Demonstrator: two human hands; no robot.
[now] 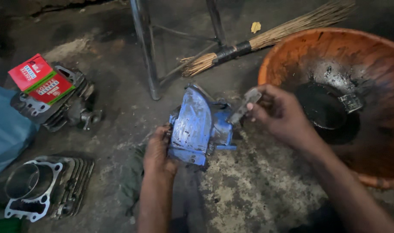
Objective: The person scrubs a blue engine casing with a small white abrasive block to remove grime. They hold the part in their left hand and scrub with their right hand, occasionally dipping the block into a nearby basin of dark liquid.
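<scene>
Left hand (159, 152) clamped on blue metal housing (197, 125), right hand (279, 113) pinching small grey metal piece (246, 105) against it — orange basin (291, 47) just beside.

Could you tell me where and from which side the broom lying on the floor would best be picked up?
Probably at the black wrapped band in the middle of the broom, coming from above. It lies flat on the floor, the band is its narrowest and firmest part, and the loose bristles on both sides would bend. The metal stool leg stands just beside it.
</scene>
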